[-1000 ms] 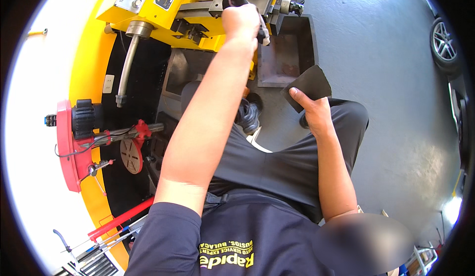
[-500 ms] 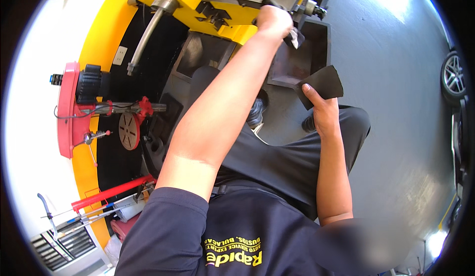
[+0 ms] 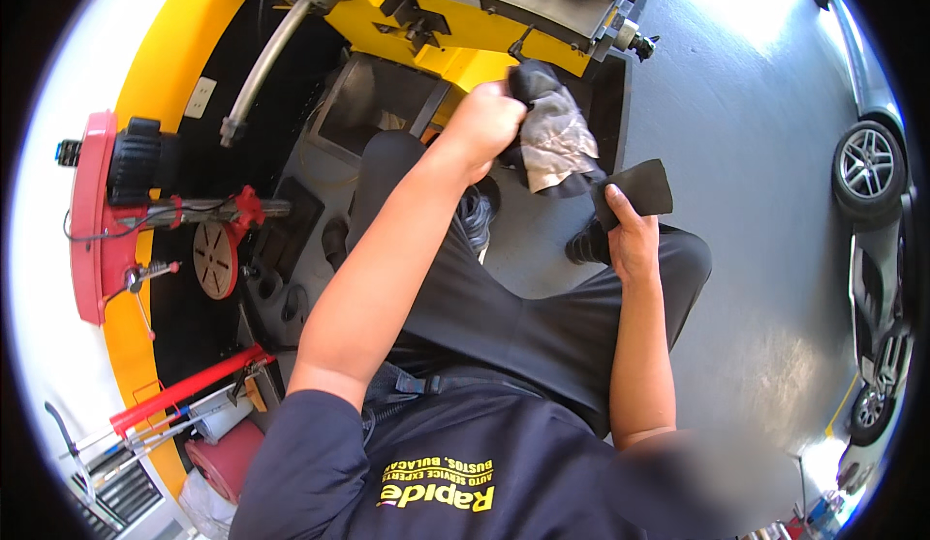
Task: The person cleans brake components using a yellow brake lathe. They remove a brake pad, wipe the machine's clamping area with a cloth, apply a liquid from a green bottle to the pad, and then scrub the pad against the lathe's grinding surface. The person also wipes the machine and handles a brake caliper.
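Observation:
My left hand (image 3: 482, 131) is closed around one end of a rag (image 3: 559, 138), dark with a crumpled greyish-white side. The rag hangs in front of the yellow lathe (image 3: 455, 31), its lower end close to my right hand. My right hand (image 3: 635, 240) pinches a dark, stiff sheet of sandpaper (image 3: 641, 189), thumb on top and the other fingers mostly hidden behind it. The sheet is slightly bent. Whether rag and sheet touch, I cannot tell.
Under the lathe is a grey metal tray (image 3: 625, 104). A red drill press (image 3: 97, 220) stands at left, with a red bar (image 3: 194, 385) below it. My dark-trousered legs are spread beneath my arms. Cars with silver wheels (image 3: 869, 160) stand along the right.
My left hand has drawn back from the lathe toward me, bringing the rag into fuller view. My right hand keeps the sandpaper in nearly the same place. The whole view has shifted slightly.

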Tool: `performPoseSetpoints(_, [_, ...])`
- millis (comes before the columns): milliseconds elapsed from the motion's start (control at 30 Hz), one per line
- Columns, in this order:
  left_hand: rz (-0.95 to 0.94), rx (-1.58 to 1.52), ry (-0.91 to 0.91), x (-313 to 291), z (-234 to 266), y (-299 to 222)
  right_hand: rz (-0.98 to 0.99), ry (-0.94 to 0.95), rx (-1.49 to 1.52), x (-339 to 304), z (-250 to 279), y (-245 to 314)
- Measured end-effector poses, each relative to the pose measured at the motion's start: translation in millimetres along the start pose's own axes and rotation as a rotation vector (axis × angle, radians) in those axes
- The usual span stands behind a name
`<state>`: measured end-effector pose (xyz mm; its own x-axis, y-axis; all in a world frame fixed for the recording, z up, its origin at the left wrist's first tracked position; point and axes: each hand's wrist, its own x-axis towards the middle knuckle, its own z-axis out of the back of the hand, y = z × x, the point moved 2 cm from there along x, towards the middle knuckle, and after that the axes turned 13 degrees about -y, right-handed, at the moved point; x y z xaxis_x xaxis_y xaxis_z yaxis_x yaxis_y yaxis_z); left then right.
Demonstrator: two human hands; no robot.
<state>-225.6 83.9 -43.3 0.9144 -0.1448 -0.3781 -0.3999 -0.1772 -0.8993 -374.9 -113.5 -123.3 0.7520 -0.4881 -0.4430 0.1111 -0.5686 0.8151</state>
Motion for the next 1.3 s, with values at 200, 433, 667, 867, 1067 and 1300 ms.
performPoseSetpoints(200, [-0.059,-0.156,-0.107,19,-11,-22,-0.035,-0.039,-0.012,8,8,-5])
performPoseSetpoints(433, [-0.972,0.634,-0.457,56,-70,6,-0.052,0.016,-0.001,5,-15,-4])
performPoseSetpoints(667, [-1.105,0.881,-0.349,43,-75,14,-0.075,0.037,0.048,0,-7,15])
performPoseSetpoints(867, [-1.059,1.457,-0.229,32,-84,-12,-0.028,0.061,0.091,1,0,18])
performPoseSetpoints(1067, [-0.958,1.89,-0.074,27,-124,-17,0.032,0.104,0.121,0,1,22])
performPoseSetpoints(1300, [-0.185,1.035,0.301,39,-48,-56,0.083,0.06,0.226,-2,22,32])
